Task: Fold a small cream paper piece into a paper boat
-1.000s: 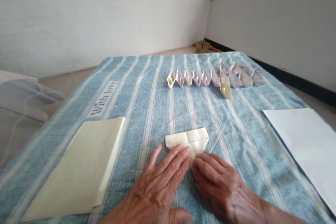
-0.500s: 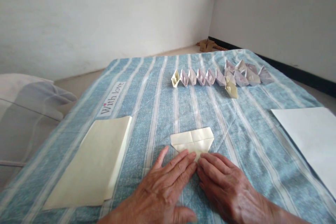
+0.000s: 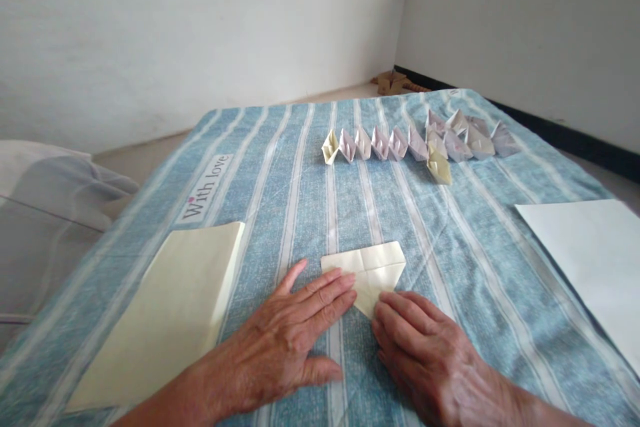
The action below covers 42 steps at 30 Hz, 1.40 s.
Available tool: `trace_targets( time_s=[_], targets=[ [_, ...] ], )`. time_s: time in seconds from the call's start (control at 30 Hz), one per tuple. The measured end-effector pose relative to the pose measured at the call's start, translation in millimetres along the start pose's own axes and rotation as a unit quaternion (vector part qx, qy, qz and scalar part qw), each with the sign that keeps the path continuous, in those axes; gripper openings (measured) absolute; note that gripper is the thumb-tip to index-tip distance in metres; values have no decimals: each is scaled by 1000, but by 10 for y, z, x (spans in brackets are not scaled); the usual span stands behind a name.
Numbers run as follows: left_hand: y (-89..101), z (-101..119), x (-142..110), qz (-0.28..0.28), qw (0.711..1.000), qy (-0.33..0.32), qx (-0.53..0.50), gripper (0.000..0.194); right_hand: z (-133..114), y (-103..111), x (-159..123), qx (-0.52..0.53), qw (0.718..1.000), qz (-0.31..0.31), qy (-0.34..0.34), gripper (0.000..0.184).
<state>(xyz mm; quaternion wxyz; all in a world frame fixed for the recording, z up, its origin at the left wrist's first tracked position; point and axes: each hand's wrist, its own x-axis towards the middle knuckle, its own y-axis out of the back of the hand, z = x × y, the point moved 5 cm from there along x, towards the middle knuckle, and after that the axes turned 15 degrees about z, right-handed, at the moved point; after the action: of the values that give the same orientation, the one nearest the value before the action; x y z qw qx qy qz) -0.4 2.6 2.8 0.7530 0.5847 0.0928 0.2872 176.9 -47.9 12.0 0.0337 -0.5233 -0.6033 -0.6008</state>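
Touching part-folded cream paper (image 3: 373,270) with empty, spread left hand (image 3: 295,327) and curled right hand (image 3: 433,347), grip unclear; beyond both, already-folded pale paper boats (image 3: 417,145).

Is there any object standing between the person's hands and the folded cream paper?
Nothing visible stands in the way: the left hand already lies over part of the folded paper, and the right hand touches its lower right edge.

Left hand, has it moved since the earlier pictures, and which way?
Yes, to the left: the left hand now reaches less far across the white tablecloth stripe running beneath it, its fingers on the left part of the folded paper.
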Motion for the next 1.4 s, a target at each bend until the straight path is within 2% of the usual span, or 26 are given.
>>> trace_targets(
  time_s=[0.2,0.33,0.4,0.47,0.5,0.6,0.67,0.87,1.0,1.23,1.4],
  targets=[
    [86,-200,-46,7,999,19,47,71,1,1,-2,7,1000,-12,-2,24],
    [269,-356,-99,44,988,73,131,66,-3,17,17,8,1000,-4,-1,27],
    [365,-326,-119,77,979,100,163,61,-9,14,18,7,1000,-5,2,28],
    [398,-174,-109,96,976,95,169,64,-14,7,13,9,1000,-7,3,28],
    [380,-54,-88,97,980,73,155,67,-14,3,10,10,1000,-8,2,27],
    [198,299,3,45,997,13,60,81,-10,-9,2,16,1000,-4,-2,26],
    [49,412,63,-4,1000,16,25,95,-2,-17,-2,19,1000,1,-2,25],
    [-147,348,135,1,999,33,23,106,22,-43,-32,14,1000,20,7,25],
    [-168,308,93,38,999,11,22,109,26,-71,-54,-5,1000,10,11,27],
    [-179,295,80,58,997,-12,40,105,14,-51,-31,-40,997,66,28,29],
    [-164,305,114,73,995,-19,65,106,17,-46,-17,-45,998,38,29,33]
  ],
)
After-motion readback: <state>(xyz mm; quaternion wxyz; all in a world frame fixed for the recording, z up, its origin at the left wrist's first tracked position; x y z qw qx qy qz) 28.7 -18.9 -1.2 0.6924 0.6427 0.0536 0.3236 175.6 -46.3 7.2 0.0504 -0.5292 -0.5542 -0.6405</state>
